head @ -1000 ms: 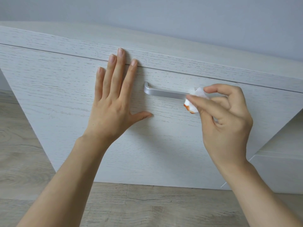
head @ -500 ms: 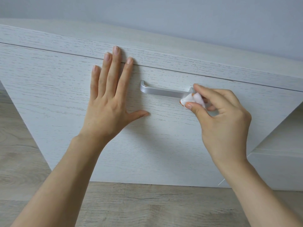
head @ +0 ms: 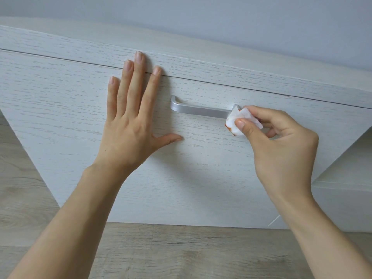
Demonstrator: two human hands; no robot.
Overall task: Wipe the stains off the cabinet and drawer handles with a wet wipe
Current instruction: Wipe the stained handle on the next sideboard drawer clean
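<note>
Fingers of the right hand [head: 281, 150] pinch a crumpled, orange-stained wipe [head: 238, 121] against the brushed-metal handle [head: 201, 109]. Left hand [head: 128, 125] lies flat, fingers straight, on the grained white drawer [head: 60, 109].

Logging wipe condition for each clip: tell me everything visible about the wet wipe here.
The small white wet wipe is bunched into a crumpled wad, looking like soft, thin, damp cloth. Orange-brown stains mark its lower-left edge and the folds facing the handle. The right hand pinches it between thumb and fingers. The wad presses against the right end of the brushed silver metal bar handle on the whitewashed wood-grain drawer front, covering that end.
</note>
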